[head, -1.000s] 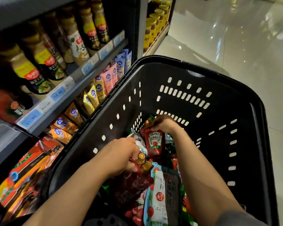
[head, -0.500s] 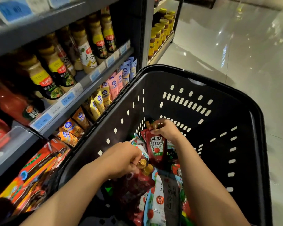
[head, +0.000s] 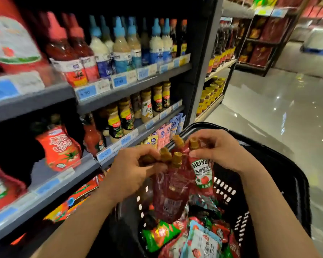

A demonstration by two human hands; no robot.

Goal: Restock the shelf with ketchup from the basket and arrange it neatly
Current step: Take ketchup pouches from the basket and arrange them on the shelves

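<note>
Left hand (head: pixel 132 171): curled round gold caps of several red ketchup pouches (head: pixel 169 194), held above the basket
Right hand (head: pixel 219 148): pinching the neck of a pouch marked HEINZ TOMATO KETCHUP (head: pixel 202 174), just beside the others
Basket (head: pixel 280 175): black, slotted walls, more red, green and blue sachets (head: pixel 194 237) inside
Shelf (head: pixel 131 90): at left, sauce bottles, blue price tags, one reading 5.90 (head: pixel 86 92)

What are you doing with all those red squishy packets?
A person is restocking ketchup. The left hand grips several ketchup pouches by their gold caps, and the right hand pinches the Heinz pouch by its cap. All hang above the black basket, which holds more packets, beside the shelf.
</note>
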